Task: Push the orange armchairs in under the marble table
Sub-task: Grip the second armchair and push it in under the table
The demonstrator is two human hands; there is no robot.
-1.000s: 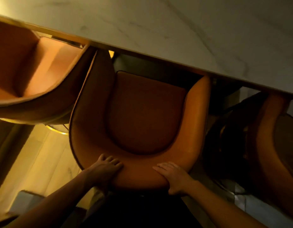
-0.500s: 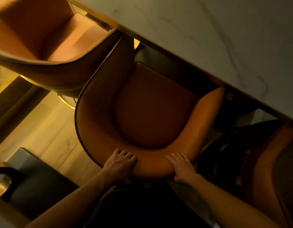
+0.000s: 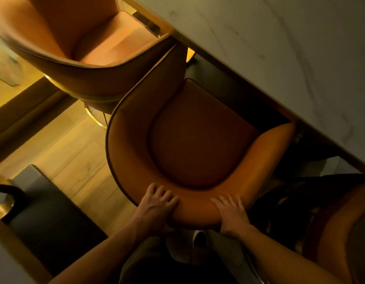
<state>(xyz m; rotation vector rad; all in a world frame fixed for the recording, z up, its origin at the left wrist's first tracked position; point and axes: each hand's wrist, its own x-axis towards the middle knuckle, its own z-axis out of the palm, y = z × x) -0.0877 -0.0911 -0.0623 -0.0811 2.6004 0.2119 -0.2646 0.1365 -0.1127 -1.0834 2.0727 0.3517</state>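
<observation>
An orange armchair [image 3: 198,136] with a darker seat cushion stands in the middle, its front under the edge of the white marble table [image 3: 279,48]. My left hand [image 3: 157,206] and my right hand [image 3: 231,212] both grip the top of its curved backrest, fingers over the rim. A second orange armchair [image 3: 91,37] sits at the upper left, its arm touching or nearly touching the middle chair. A third orange armchair [image 3: 341,232] shows partly at the lower right, dark and mostly cut off.
Wooden floor [image 3: 75,160] lies to the left of the chair. A grey upholstered piece [image 3: 44,212] with a dark curved handle or frame [image 3: 7,193] stands at the lower left. The left chair has a gold ring base [image 3: 95,117].
The view has tilted and shifted right, so the table edge runs more steeply. Both hands have stayed on the backrest. The middle chair looks slightly turned and closer to the left chair.
</observation>
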